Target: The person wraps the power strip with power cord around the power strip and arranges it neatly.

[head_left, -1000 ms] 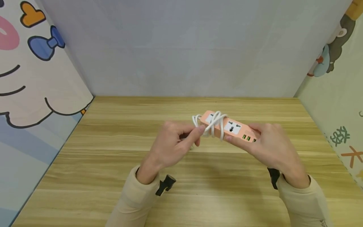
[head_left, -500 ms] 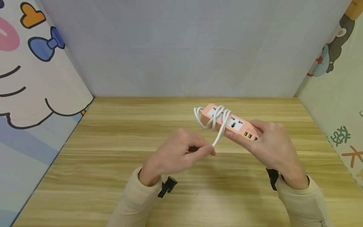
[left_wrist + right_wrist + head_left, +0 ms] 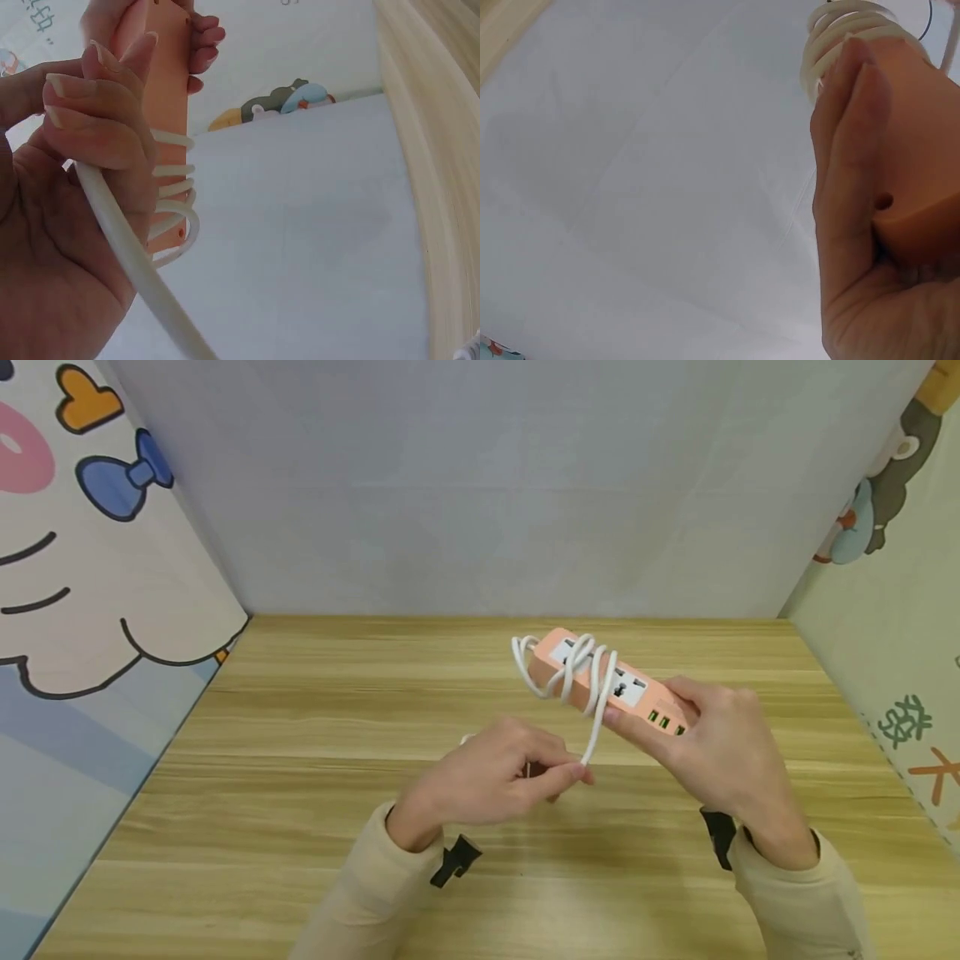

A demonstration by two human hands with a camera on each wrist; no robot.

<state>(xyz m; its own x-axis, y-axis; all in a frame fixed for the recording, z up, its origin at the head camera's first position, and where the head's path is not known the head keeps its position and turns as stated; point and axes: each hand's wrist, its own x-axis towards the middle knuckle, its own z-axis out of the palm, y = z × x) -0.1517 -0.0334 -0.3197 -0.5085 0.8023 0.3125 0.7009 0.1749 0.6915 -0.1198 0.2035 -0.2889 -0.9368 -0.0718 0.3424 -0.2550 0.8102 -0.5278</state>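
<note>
My right hand [image 3: 720, 743] grips the near right end of an orange power strip [image 3: 660, 697], held up above the table and tilted with its far end to the upper left. A white cord [image 3: 597, 693] loops several times around the strip's far half, over its sockets. Between thumb and fingers, my left hand [image 3: 502, 777] pinches the cord just below the strip. In the left wrist view, more cord [image 3: 135, 262] runs down past the palm. The right wrist view shows fingers [image 3: 851, 142] along the strip's underside [image 3: 922, 127]. The cord's plug is hidden.
A wood-grain table [image 3: 300, 710] lies below both hands. A grey wall [image 3: 480, 485] stands behind it, with cartoon-printed panels at the left [image 3: 97, 568] and right [image 3: 892, 635]. Black wrist mounts [image 3: 456, 860] sit on both forearms.
My left hand has moved right and down from the strip's left end, drawing the cord round it. One more turn now lies across the sockets. The strip has risen and tilted slightly.
</note>
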